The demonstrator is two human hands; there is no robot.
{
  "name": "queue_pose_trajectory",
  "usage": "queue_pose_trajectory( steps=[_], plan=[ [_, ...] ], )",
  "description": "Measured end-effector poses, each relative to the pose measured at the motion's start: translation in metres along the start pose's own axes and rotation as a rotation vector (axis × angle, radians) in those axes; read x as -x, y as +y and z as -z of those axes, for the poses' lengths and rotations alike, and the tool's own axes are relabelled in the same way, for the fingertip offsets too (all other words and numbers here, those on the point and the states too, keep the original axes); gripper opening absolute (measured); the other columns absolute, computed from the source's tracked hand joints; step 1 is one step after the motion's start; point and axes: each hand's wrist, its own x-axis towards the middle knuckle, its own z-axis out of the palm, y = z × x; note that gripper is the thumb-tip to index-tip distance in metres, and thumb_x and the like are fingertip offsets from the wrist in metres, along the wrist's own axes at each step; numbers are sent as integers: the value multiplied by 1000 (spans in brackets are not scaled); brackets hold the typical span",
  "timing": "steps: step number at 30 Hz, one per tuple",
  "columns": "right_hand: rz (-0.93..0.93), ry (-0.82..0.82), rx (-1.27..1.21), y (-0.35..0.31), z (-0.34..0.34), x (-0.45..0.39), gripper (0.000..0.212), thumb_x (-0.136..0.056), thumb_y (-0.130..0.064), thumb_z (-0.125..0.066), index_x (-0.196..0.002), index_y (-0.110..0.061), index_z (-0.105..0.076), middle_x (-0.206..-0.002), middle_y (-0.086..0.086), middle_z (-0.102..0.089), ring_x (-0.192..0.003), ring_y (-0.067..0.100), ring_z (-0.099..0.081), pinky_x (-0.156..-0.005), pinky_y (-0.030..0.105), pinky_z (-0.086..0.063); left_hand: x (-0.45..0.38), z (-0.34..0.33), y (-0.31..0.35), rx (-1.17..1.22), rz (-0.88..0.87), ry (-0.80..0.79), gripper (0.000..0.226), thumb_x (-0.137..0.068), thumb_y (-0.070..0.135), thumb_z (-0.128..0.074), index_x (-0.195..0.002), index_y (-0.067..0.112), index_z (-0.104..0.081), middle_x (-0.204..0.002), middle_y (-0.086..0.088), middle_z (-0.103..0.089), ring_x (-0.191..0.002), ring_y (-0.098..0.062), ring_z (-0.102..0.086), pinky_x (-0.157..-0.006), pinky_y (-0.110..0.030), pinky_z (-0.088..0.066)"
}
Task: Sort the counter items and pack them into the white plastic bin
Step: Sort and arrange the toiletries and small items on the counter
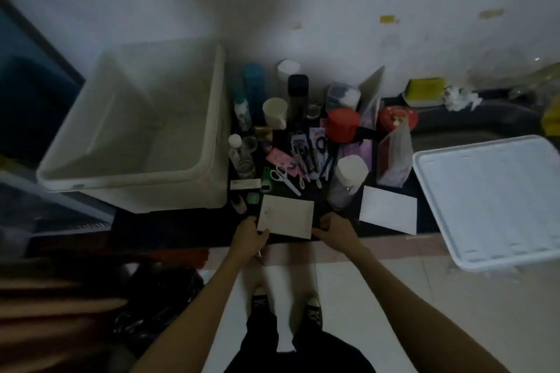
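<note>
White plastic bin (133,130) on dark counter (181,230), both hands (250,236) (331,232) gripping pale card (285,219), white wall (333,9) behind

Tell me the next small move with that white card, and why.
Probably lift the white card and carry it left into the white bin. Both the left hand and the right hand already grip its near corners, and the bin looks empty.

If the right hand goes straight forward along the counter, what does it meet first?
Probably the white-capped jar, which stands just beyond the right hand; depth is unclear from the head view.
</note>
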Motion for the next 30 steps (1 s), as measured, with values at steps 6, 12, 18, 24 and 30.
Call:
queue_pose_trajectory(
  steps=[6,12,18,24,30],
  plan=[
    [-235,50,-220,-4,-24,-3,60,-87,-32,-70,-134,0,-49,-129,14,-59,-116,27,-58,-94,33,-47,-20,-15,-7,282,170,-3,49,-93,17,-62,-137,2,-48,-134,-14,-58,-120,-31,-57,-102,-39,-48],
    [-398,45,-508,-13,-34,-20,44,-82,-29,-74,-109,5,-63,-98,12,-64,-79,18,-58,-57,27,-46,-39,-14,-18,557,301,-28,36,-94,11,-62,-124,-8,-56,-99,-18,-66,-77,-28,-61,-64,-36,-53],
    [-417,-87,-486,-14,-29,-19,33,-90,-18,-65,-114,4,-62,-108,16,-60,-95,25,-59,-91,40,-53,-39,-17,-17,587,314,-94,31,-93,6,-62,-121,-6,-57,-100,-15,-60,-69,-19,-55,-65,-31,-51],
    [-129,45,-576,-27,10,8,18,-92,-12,-64,-109,-11,-59,-112,8,-61,-96,23,-65,-71,29,-61,-46,-7,-9,577,227,-141,34,-84,11,-75,-110,6,-53,-120,-18,-62,-89,-24,-62,-65,-30,-55],
    [207,118,-265,-34,63,33,23,-96,-28,-61,-112,-14,-70,-93,-5,-70,-68,-3,-68,-63,14,-56,-45,13,31,251,-332,-125,81,-66,45,-87,-133,25,-46,-123,9,-55,-107,-7,-57,-86,-29,-53]
  ],
)
